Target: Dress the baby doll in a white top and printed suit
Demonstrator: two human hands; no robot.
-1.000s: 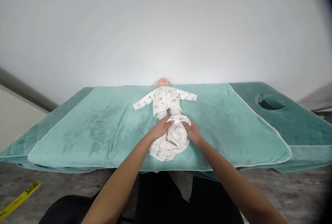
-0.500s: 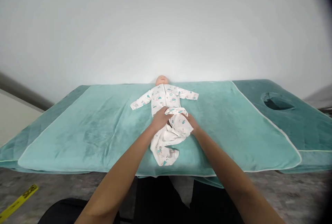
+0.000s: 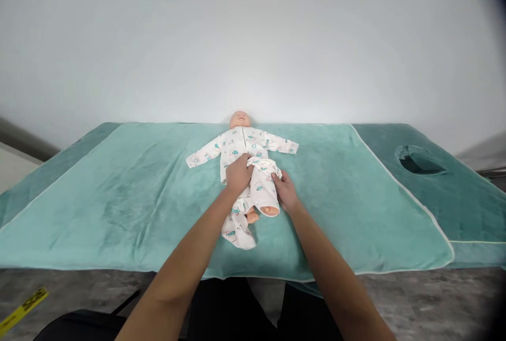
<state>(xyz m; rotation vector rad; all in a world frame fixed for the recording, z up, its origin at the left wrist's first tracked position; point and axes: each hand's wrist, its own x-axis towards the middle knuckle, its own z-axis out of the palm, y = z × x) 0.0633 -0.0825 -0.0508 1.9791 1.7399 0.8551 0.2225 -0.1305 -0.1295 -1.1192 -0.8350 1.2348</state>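
A baby doll [image 3: 240, 119] lies on its back on a teal towel [image 3: 138, 209], head toward the wall, arms spread in a white printed top [image 3: 243, 144]. Matching printed trousers [image 3: 259, 191] are drawn up over its legs to the waist. My left hand [image 3: 238, 173] grips the waistband at the doll's left hip. My right hand [image 3: 285, 191] holds the trousers' other side. One bare foot [image 3: 271, 210] pokes out of a trouser leg. The other trouser leg [image 3: 236, 230] trails loose toward me.
The towel covers a darker teal padded table [image 3: 466, 193] with a face hole [image 3: 419, 161] at the right. A plain white wall stands right behind. Grey floor and a yellow tape strip [image 3: 23, 309] lie below at the left.
Both hands have slid the bunched trousers up from the doll's feet to its waist. A foot now shows at the cuff. The view shifted slightly right.
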